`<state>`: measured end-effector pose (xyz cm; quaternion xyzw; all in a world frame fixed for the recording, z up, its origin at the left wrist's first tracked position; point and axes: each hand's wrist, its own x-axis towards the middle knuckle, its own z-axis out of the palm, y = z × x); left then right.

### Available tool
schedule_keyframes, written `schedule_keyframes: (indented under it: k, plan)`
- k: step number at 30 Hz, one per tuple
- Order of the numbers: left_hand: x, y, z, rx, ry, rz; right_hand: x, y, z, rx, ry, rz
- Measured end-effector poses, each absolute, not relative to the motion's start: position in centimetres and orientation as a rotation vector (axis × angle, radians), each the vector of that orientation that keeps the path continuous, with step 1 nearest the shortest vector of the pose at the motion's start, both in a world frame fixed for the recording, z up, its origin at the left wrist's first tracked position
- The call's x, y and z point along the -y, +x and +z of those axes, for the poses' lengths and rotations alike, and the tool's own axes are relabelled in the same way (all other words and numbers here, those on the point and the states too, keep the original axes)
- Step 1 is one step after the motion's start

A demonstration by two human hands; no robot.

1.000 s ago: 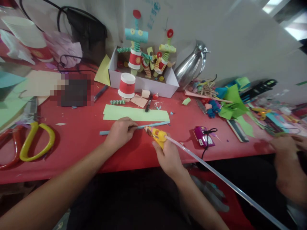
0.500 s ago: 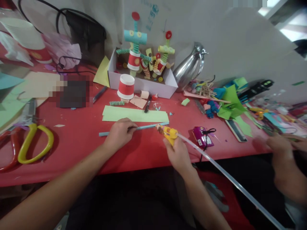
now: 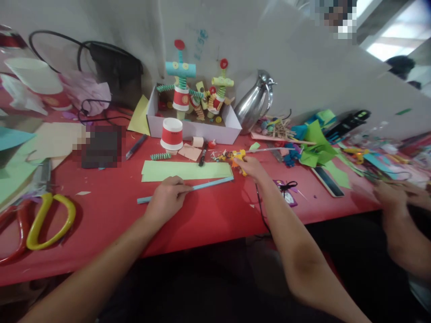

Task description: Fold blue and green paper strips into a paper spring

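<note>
My left hand (image 3: pixel 167 195) is closed on a narrow blue paper strip (image 3: pixel 213 183), its fingers pinching the middle. Both ends of the strip stick out, lying along the red table. My right hand (image 3: pixel 252 168) grips the handle of a yellow hot glue gun (image 3: pixel 238 156), whose nozzle points left, beyond the strip's right end and apart from it. A long clear glue stick (image 3: pixel 269 149) juts from the gun's back. Just behind the strip lie wide light green paper strips (image 3: pixel 185 171).
Behind stands a white box (image 3: pixel 195 128) with paper-cup figures; an upturned red-and-white cup (image 3: pixel 171 134) sits before it. A metal jug (image 3: pixel 254 98) leans at the wall. Large scissors (image 3: pixel 50 220) lie left. On the right are a phone (image 3: pixel 327 181) and another person's hands (image 3: pixel 390 197).
My right hand has carried the glue gun away from the strip, back and slightly right; its glue stick now points right, not toward me. My left hand stays on the strip.
</note>
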<state>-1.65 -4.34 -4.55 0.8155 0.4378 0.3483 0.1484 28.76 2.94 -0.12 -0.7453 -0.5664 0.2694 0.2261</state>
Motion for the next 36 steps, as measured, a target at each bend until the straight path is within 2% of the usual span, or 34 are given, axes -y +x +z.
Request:
schedule_keyframes:
  k: [3,6,8,16,26,31,36]
  plan:
    - [4.4,-1.6,-4.5,-1.242,2.395,0.990,-3.1,28.7,-1.1,1.827,-2.198,0.253]
    - [4.5,-1.6,-4.5,-1.242,2.424,0.972,-0.9,27.2,-1.3,1.912,-2.120,-0.182]
    - [4.5,-1.6,-4.5,-1.243,2.446,0.955,1.1,25.6,-1.3,1.975,-1.981,-0.301]
    - [5.2,-1.3,-3.9,-1.273,2.620,0.849,7.3,20.0,-2.0,2.434,-1.487,0.070]
    - [6.0,-0.8,-3.0,-1.241,2.944,0.600,8.6,19.0,-2.0,2.454,-1.616,-0.101]
    - [6.1,-0.8,-3.1,-1.296,2.927,0.603,7.4,21.5,-2.5,2.304,-1.846,-0.170]
    - [6.1,-0.8,-3.1,-1.348,2.878,0.659,7.0,22.2,-2.4,2.265,-1.856,-0.157]
